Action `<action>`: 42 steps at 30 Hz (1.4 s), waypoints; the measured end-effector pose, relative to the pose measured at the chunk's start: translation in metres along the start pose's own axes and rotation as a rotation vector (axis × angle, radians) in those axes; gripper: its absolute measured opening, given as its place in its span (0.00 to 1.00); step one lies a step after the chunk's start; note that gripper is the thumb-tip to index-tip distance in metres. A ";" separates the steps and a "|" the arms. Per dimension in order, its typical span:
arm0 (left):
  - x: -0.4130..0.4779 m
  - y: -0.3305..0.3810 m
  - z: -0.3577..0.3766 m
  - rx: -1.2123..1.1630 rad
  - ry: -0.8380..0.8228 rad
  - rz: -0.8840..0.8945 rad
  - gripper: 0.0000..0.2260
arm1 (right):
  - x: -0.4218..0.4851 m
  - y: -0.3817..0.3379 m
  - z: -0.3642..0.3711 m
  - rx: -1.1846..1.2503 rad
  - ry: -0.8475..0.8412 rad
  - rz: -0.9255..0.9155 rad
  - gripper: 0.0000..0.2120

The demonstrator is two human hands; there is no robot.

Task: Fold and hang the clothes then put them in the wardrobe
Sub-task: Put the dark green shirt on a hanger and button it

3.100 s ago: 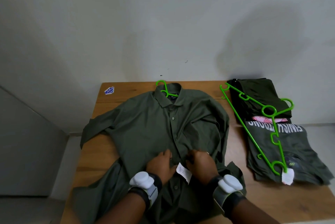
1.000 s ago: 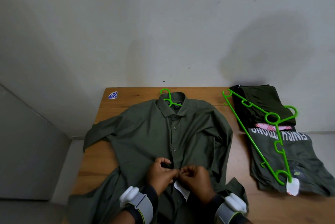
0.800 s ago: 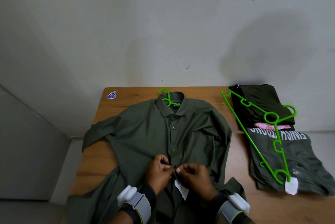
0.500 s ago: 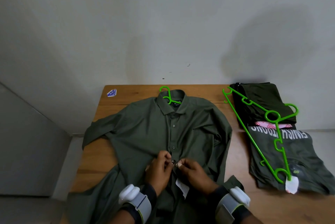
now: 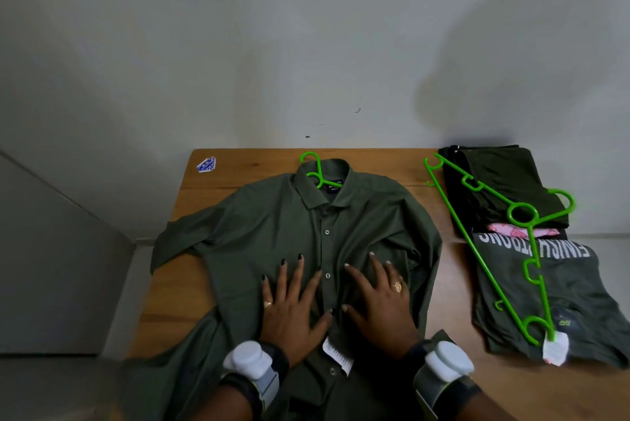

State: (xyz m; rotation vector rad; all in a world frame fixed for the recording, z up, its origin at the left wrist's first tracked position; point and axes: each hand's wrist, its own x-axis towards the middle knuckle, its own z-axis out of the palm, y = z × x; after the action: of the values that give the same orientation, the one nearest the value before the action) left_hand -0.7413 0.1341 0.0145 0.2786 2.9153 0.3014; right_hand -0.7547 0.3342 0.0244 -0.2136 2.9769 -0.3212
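Open wood runs along the far edge of the table (image 5: 375, 161) beneath the wall (image 5: 306, 46), marked by a blue sticker (image 5: 206, 164). A spread green shirt (image 5: 272, 226) covers the middle, its sleeve (image 5: 177, 240) reaching the left edge. At right, folded clothes (image 5: 562, 287) under a green hanger (image 5: 525, 227) leave a narrow bare strip between

The room is dim and a bit grey; a big soft shadow sits on the wall (image 5: 511, 63) at the upper right; the edges of the table (image 5: 238, 168) lean near the sides; the bottom looks darker and blurry.
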 end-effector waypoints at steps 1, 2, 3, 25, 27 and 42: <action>0.010 -0.005 0.003 0.019 -0.033 -0.029 0.33 | 0.004 0.004 0.006 0.001 -0.041 0.016 0.38; 0.019 -0.011 0.008 0.034 -0.062 -0.059 0.32 | 0.009 0.010 0.012 0.001 -0.084 0.033 0.38; 0.028 -0.017 0.013 0.051 -0.079 -0.089 0.32 | 0.014 0.016 0.018 -0.003 -0.122 0.041 0.37; 0.035 0.006 -0.040 -0.134 0.394 0.181 0.22 | 0.035 0.023 -0.034 0.305 0.318 -0.336 0.13; -0.012 0.015 -0.030 -0.116 0.380 0.440 0.19 | -0.014 0.022 -0.027 0.259 0.230 -0.610 0.09; -0.066 0.005 -0.006 -0.099 0.062 0.179 0.31 | -0.053 0.020 -0.039 0.086 -0.327 -0.327 0.15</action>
State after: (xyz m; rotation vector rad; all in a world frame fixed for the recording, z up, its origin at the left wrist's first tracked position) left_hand -0.6787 0.1240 0.0329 0.5242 2.9291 0.4886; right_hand -0.7115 0.3695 0.0645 -0.6764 2.5932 -0.4041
